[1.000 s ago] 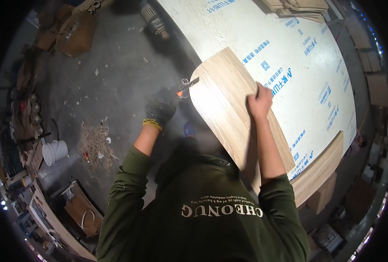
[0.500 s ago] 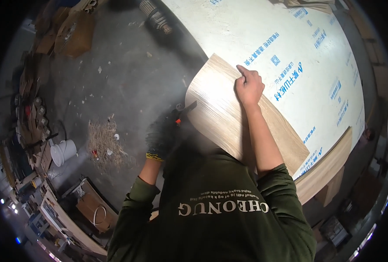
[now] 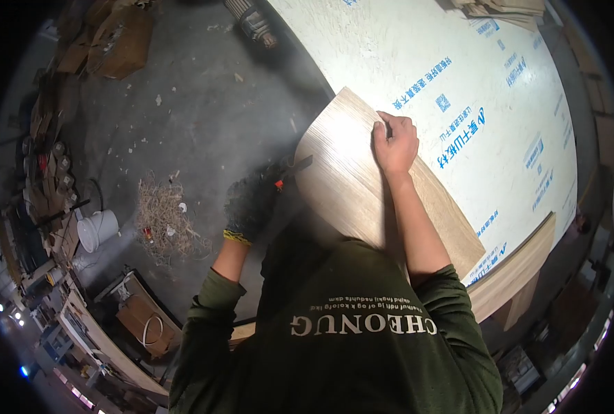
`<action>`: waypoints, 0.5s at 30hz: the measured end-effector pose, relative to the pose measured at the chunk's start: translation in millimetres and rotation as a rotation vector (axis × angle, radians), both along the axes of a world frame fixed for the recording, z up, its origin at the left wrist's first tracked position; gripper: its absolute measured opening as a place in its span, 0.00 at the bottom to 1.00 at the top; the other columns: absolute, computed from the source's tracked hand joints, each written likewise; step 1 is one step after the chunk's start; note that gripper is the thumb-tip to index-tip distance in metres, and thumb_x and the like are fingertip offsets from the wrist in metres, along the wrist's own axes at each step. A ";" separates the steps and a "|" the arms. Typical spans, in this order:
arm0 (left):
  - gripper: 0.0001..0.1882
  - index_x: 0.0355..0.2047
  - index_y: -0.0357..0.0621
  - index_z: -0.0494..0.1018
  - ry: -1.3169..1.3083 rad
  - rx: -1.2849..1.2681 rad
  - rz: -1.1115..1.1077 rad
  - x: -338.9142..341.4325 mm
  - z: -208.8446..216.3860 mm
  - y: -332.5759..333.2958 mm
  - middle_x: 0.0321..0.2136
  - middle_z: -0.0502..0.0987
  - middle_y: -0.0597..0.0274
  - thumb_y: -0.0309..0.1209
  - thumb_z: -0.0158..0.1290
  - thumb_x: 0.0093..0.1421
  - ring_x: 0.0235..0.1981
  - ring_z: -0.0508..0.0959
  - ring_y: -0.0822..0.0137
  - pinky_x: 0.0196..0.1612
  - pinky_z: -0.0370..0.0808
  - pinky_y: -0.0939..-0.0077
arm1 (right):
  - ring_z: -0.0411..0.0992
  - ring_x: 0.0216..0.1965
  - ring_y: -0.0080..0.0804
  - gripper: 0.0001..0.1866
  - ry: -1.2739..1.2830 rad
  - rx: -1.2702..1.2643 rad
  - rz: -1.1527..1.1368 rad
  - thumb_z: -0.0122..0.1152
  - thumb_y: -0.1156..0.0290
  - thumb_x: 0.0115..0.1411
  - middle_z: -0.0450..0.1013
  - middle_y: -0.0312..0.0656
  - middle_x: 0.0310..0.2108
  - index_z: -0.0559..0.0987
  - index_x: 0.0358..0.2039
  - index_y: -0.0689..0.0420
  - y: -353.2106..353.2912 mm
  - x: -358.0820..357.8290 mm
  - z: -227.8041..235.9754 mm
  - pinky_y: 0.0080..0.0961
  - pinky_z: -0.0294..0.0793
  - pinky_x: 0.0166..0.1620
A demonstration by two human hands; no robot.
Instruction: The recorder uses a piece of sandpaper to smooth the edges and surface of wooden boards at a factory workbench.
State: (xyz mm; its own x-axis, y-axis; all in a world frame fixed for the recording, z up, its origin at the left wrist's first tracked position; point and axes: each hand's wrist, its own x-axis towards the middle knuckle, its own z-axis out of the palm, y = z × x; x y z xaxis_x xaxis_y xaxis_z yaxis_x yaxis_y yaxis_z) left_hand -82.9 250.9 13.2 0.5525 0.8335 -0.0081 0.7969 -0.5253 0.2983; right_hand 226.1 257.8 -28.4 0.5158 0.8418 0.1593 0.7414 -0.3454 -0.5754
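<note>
A thin wood-grain board (image 3: 345, 159) lies across the left edge of the white-covered worktop and sticks out past it toward me. My bare right hand (image 3: 396, 146) grips the board's far right edge, thumb on top and fingers curled over the edge. At the board's near left end is my left hand (image 3: 251, 200), in a black glove with a yellow cuff. It is closed round a dark hand tool (image 3: 301, 165) with a red-orange part, whose flat end rests at the board's edge. The tool's kind is hard to tell, since glove and shadow hide most of it.
The worktop (image 3: 500, 90) bears a printed white sheet. Wood strips (image 3: 521, 272) lie along its near right edge and more boards (image 3: 503, 5) at the far end. On the floor at left are a pile of shavings (image 3: 165, 221), a white bucket (image 3: 98, 230) and a motor-like part (image 3: 251, 24).
My left hand has shifted slightly left and toward me, its tool still at the board's edge. My right hand keeps its grip, its forefinger now more bent. The view has shifted a little.
</note>
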 end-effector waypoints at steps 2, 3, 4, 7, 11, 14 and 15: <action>0.23 0.56 0.51 0.68 -0.017 -0.007 -0.017 -1.4 -1.1 7.0 0.30 0.72 0.52 0.36 0.52 0.59 0.31 0.75 0.50 0.34 0.71 0.55 | 0.69 0.39 0.36 0.12 0.002 -0.009 -0.004 0.61 0.62 0.53 0.70 0.36 0.34 0.84 0.39 0.44 -0.9 -0.8 0.9 0.33 0.66 0.44; 0.23 0.56 0.52 0.68 -0.034 -0.014 -0.036 -0.9 -1.2 10.9 0.30 0.72 0.52 0.36 0.52 0.59 0.31 0.75 0.50 0.34 0.71 0.55 | 0.69 0.39 0.36 0.12 0.003 -0.007 -0.005 0.61 0.62 0.53 0.70 0.36 0.34 0.84 0.39 0.44 -0.5 -0.7 1.4 0.33 0.66 0.44; 0.23 0.56 0.52 0.68 -0.033 -0.014 -0.038 1.2 2.9 15.2 0.30 0.72 0.52 0.36 0.52 0.59 0.31 0.75 0.50 0.34 0.71 0.55 | 0.69 0.39 0.36 0.12 0.008 -0.011 -0.003 0.61 0.62 0.53 0.70 0.37 0.34 0.84 0.39 0.44 -0.4 -0.5 3.0 0.33 0.66 0.44; 0.24 0.56 0.54 0.68 0.091 -0.073 -0.041 6.6 14.0 28.9 0.31 0.72 0.53 0.36 0.53 0.59 0.31 0.75 0.49 0.34 0.72 0.55 | 0.69 0.39 0.36 0.12 0.019 -0.017 -0.004 0.61 0.62 0.53 0.70 0.37 0.34 0.84 0.39 0.44 -0.4 -0.4 3.6 0.33 0.66 0.44; 0.23 0.56 0.57 0.69 0.194 -0.097 -0.059 9.4 17.1 46.2 0.32 0.73 0.54 0.38 0.52 0.59 0.32 0.76 0.49 0.35 0.73 0.54 | 0.69 0.40 0.36 0.12 0.020 -0.034 -0.002 0.61 0.62 0.53 0.70 0.37 0.34 0.83 0.39 0.45 0.3 -0.4 4.1 0.33 0.66 0.45; 0.23 0.56 0.58 0.69 0.205 -0.111 -0.073 15.2 22.7 60.1 0.33 0.73 0.54 0.37 0.51 0.58 0.32 0.76 0.49 0.36 0.74 0.54 | 0.69 0.40 0.36 0.12 0.008 -0.045 -0.007 0.61 0.62 0.54 0.70 0.37 0.34 0.83 0.39 0.45 0.3 -1.6 5.2 0.34 0.66 0.45; 0.24 0.56 0.59 0.70 0.201 -0.111 -0.087 17.3 24.9 64.9 0.33 0.73 0.54 0.37 0.50 0.58 0.33 0.76 0.49 0.36 0.74 0.55 | 0.69 0.40 0.36 0.12 0.007 -0.046 -0.009 0.61 0.62 0.54 0.70 0.37 0.34 0.83 0.39 0.45 0.5 -1.5 5.3 0.34 0.66 0.45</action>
